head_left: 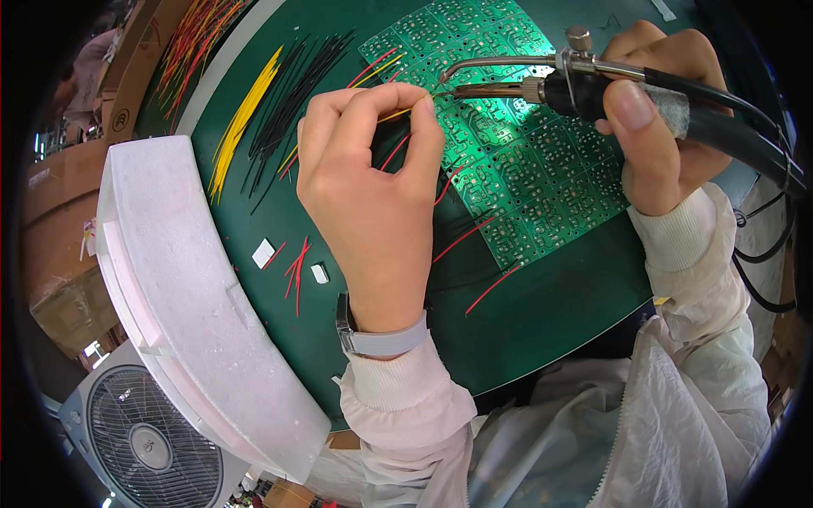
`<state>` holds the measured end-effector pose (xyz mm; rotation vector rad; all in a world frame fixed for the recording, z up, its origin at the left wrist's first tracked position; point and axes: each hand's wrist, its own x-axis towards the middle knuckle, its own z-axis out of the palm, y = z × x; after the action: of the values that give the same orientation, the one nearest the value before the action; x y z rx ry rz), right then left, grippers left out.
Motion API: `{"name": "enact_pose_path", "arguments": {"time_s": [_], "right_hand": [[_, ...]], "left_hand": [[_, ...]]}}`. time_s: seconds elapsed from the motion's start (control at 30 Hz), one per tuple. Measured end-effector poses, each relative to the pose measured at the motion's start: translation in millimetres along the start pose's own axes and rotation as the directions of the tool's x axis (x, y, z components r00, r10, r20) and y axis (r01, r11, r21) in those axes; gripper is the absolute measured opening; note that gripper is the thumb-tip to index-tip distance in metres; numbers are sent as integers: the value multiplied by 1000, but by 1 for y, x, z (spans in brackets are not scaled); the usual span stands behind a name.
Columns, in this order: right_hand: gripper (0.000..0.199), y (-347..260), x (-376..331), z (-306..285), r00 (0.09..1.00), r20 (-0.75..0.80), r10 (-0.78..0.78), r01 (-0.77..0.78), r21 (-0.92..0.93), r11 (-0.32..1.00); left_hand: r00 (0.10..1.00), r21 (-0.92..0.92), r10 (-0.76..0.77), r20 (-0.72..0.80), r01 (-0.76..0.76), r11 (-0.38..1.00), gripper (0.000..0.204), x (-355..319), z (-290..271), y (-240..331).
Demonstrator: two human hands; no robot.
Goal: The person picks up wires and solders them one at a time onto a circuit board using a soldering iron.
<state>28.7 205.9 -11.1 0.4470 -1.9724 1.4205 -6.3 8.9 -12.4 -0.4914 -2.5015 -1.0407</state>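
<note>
Left hand (373,169) is pinching a thin yellow insulated wire (395,114) over the upper-left part of the green circuit-board panel (550,182); right hand (654,152) is gripping a black-handled, metal-tipped soldering iron (559,91) over the panel. Thin black wires (292,110) are lying left of it.
</note>
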Motion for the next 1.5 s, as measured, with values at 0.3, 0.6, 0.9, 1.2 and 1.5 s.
{"name": "enact_pose_path", "arguments": {"time_s": [0.3,0.6,0.9,1.2,1.5], "right_hand": [[22,-5,0,1,1000,15,4,-4,-31,1000],[23,-4,-1,-1,1000,-13,23,-23,-5,1000],[27,-8,-3,-5,986,-107,129,-133,-31,991],[21,-7,3,-2,964,-203,170,-172,6,985],[18,-3,5,0,958,-213,190,-174,92,980]], "left_hand": [[999,40,35,-9,-34,999,8,0,1,2],[999,28,43,10,-43,999,9,0,1,1],[999,59,28,24,-29,998,8,0,-2,5],[990,67,-54,-128,63,996,17,17,-36,3],[998,229,-55,32,46,972,18,73,-50,-103]]}}
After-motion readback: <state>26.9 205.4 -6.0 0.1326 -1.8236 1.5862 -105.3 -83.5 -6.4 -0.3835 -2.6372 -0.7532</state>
